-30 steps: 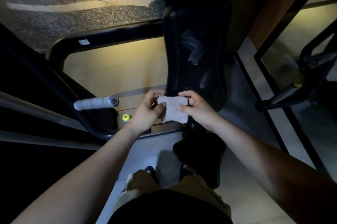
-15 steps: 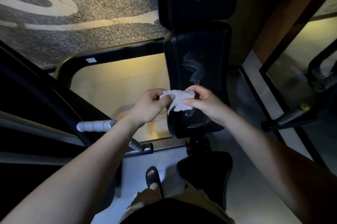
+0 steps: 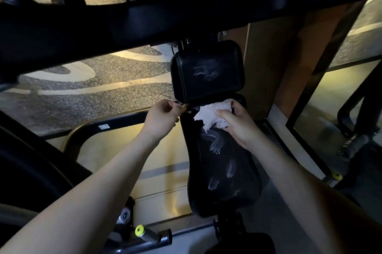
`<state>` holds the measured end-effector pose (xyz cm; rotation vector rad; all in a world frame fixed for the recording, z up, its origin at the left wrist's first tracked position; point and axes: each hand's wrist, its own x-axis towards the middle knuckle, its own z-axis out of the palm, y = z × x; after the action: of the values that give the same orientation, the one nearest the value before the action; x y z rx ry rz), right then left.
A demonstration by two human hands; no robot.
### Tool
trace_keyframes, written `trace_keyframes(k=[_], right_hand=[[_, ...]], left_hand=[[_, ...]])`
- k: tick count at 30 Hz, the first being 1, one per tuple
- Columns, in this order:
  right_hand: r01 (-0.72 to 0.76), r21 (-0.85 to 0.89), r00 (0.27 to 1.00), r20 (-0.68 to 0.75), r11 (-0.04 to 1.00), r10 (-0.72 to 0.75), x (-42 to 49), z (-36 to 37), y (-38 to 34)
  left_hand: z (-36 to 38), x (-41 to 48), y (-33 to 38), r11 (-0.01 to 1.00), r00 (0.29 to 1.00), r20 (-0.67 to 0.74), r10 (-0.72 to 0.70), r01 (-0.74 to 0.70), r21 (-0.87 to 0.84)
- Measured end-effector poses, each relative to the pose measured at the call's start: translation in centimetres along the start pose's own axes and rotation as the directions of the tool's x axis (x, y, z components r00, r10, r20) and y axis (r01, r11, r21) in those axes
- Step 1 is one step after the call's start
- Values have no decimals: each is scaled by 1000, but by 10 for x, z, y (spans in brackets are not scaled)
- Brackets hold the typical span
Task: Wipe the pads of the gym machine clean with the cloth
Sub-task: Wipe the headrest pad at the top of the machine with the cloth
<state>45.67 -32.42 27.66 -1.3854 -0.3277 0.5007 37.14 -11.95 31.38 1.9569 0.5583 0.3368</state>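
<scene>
A black upper head pad [image 3: 207, 71] and a long black back pad [image 3: 224, 173] of the gym machine stand upright in front of me, both with pale wet streaks. My right hand [image 3: 235, 123] presses a bunched white cloth [image 3: 210, 114] against the top of the back pad, just under the head pad. My left hand [image 3: 163, 116] is at the left edge of the pads where they meet, fingers pinched at the seam; the cloth is no longer in it.
A thick black frame bar [image 3: 144, 18] crosses overhead. A curved black rail [image 3: 115, 124] runs at left. A handle with a yellow-green end cap [image 3: 140, 231] sticks out low down, and another yellow cap [image 3: 337, 176] sits at right. The seat [image 3: 244, 243] is below.
Both hands rose from the lower part of the back pad to its top. The cloth passed fully into my right hand and got bunched; my left hand let it go and moved to the pad's edge.
</scene>
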Motion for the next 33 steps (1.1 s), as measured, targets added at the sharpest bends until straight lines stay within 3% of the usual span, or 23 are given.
trace_keyframes(k=[6, 11, 15, 20, 24, 30, 33], right_hand=[[116, -178, 960, -233, 977, -157, 38, -15, -16], [192, -424, 887, -311, 885, -341, 48, -37, -8], [236, -563, 824, -317, 792, -470, 60, -54, -22], [198, -820, 712, -256, 537, -653, 83, -71, -32], [248, -849, 694, -181, 467, -697, 99, -61, -30], [347, -834, 602, -154, 430, -784, 109, -72, -26], [338, -846, 613, -133, 411, -778, 109, -68, -2]], left_hand=[[-6, 48, 30, 939, 985, -99, 141, -102, 328], [12, 61, 36, 918, 991, -24, 130, -111, 380], [28, 66, 29, 901, 978, -57, 199, -160, 404], [38, 77, 21, 878, 974, -99, 202, -136, 459], [38, 87, 20, 861, 971, -121, 207, -122, 493], [40, 91, 12, 881, 969, -159, 187, -94, 465], [41, 92, 6, 887, 967, -176, 184, -86, 453]])
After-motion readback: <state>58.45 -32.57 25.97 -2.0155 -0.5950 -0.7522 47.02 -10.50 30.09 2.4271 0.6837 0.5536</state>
